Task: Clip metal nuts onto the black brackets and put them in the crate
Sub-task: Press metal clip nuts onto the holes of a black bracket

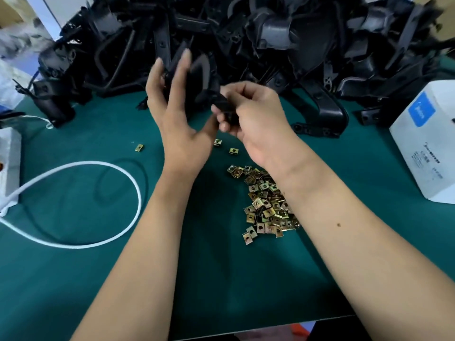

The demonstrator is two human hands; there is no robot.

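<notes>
Above the green table I hold a black bracket (199,80) between both hands. My left hand (177,114) supports its left side with fingers straight and raised, the thumb under it. My right hand (248,112) pinches the bracket's lower right end, fingers curled; whether a nut sits under them is hidden. A heap of brass-coloured metal nuts (266,205) lies on the table under my right forearm. Three loose nuts (233,150) lie nearer my hands. No crate is in view.
A big pile of black brackets (283,40) fills the back of the green table (98,279). A white box (428,141) stands at the right edge. A white cable (115,173) loops at the left, running from a white power strip (8,168).
</notes>
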